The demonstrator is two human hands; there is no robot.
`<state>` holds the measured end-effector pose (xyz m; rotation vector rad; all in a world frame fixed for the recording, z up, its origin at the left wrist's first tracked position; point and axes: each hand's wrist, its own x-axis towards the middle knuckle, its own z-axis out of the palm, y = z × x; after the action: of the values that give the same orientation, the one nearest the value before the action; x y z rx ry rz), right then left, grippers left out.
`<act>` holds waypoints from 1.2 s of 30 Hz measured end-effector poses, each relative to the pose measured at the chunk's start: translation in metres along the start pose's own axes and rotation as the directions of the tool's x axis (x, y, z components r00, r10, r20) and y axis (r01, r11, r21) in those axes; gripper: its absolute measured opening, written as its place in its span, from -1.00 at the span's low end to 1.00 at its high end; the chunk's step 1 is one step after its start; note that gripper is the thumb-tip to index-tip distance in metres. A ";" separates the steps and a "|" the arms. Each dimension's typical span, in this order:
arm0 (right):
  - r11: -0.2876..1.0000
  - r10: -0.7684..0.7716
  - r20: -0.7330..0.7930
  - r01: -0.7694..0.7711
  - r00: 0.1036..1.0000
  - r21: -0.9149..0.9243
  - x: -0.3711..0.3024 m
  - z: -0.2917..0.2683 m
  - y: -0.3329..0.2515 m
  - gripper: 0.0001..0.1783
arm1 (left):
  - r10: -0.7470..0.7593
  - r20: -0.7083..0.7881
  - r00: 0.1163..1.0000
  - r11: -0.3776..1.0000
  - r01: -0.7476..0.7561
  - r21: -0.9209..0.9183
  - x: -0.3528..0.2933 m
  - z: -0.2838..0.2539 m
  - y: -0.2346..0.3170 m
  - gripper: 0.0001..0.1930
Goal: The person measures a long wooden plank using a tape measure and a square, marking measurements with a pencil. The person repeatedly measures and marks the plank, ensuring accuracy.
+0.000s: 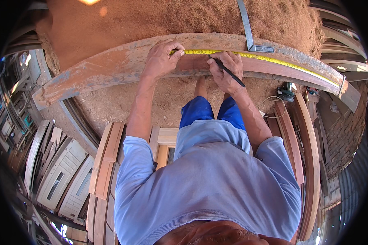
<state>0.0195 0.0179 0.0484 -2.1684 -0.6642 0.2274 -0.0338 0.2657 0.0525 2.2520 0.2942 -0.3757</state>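
Note:
A yellow tape measure (274, 60) lies stretched along a reddish wooden board (270, 67) on a long worn bench beam (98, 73). My left hand (161, 59) pinches the tape near its left end, fingers closed. My right hand (228, 69) is closed around a black pen (232, 75), whose upper end points toward the tape. This hand rests at the tape's near edge. Just right of it, on the far side of the tape, lies a metal try square (246, 26) with a dark stock. What lies under my left palm is hidden.
Sawdust (151, 20) is heaped beyond the beam. Long timber pieces (308, 163) stand at my right, more boards (104, 163) at my left. A green power tool (286, 93) with a pale cord sits below the beam at right. Panelled wooden doors (61, 175) lean further left.

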 end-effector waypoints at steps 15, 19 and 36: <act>1.000 -0.026 -0.010 0.026 1.000 -0.010 0.000 0.000 0.002 -0.87 | 0.015 -0.012 1.000 1.000 -0.014 0.015 -0.001 0.001 -0.001 -0.84; 0.970 0.171 0.037 -0.174 0.985 0.170 0.000 -0.005 -0.002 -0.89 | -0.003 -0.004 1.000 1.000 0.003 0.001 0.000 -0.001 0.002 -0.87; 0.945 0.323 -0.145 -0.310 0.935 0.106 -0.019 -0.064 0.026 -0.66 | 0.036 -0.009 0.999 0.999 -0.035 0.019 0.000 -0.002 0.003 -0.87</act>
<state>0.0378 -0.0484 0.0673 -2.1791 -0.2073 0.2411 -0.0325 0.2658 0.0558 2.2746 0.2562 -0.3504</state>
